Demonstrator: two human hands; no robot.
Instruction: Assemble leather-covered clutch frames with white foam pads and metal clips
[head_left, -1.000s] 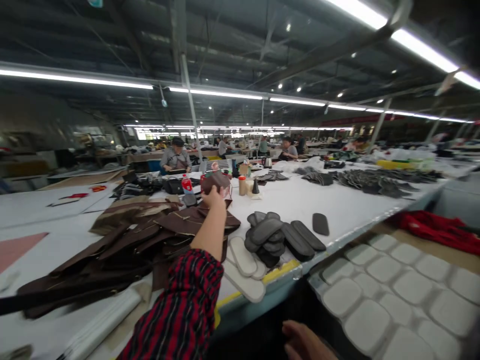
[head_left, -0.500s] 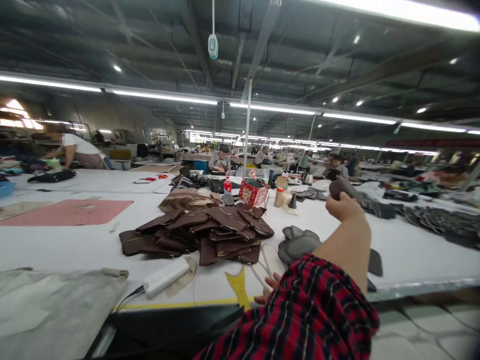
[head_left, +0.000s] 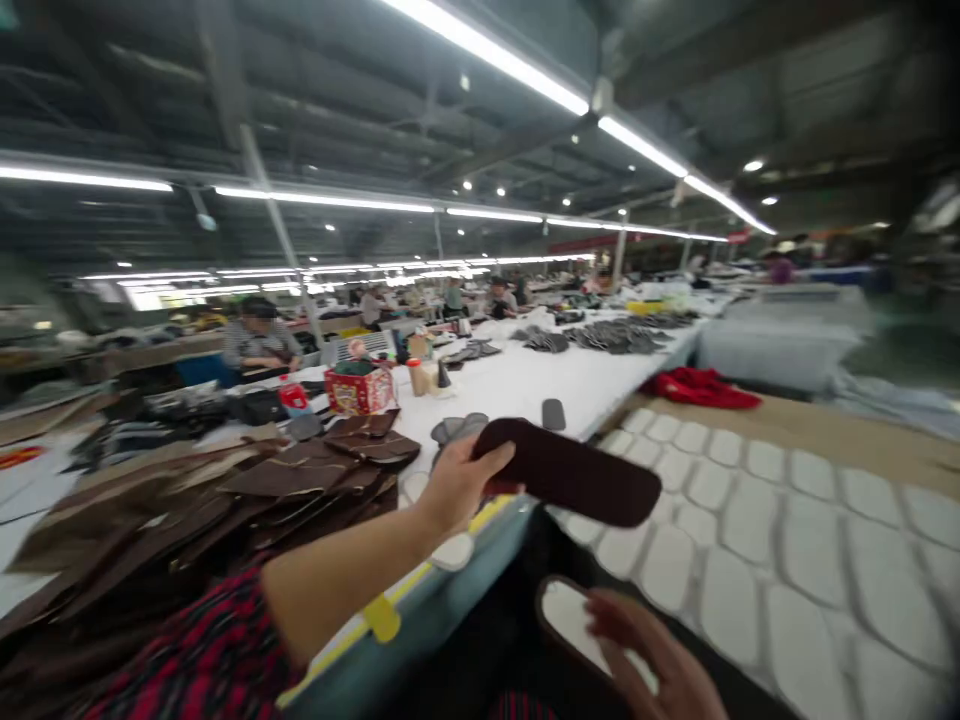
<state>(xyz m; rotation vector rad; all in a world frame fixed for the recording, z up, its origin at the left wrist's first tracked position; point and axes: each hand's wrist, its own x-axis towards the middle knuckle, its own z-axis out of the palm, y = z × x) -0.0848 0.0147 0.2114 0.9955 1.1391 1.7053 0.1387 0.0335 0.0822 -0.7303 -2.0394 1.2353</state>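
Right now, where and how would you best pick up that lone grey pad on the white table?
Probably by its two long edges, thumb on one and fingers on the other, coming down from above. The grey pad lies flat on the white table, bare surface around it, so both edges look free. The left hand already holds a brown panel.

And here's the left forearm (head_left: 360, 575), bare, reaching in from the near left, slanting up to the right! The left hand (head_left: 465, 485) is closed in a grip, thumb lying across the top, fingers tucked mostly out of sight. Over at near right, the right hand (head_left: 656, 655) sits lower, blurred, fingers angled up and left.
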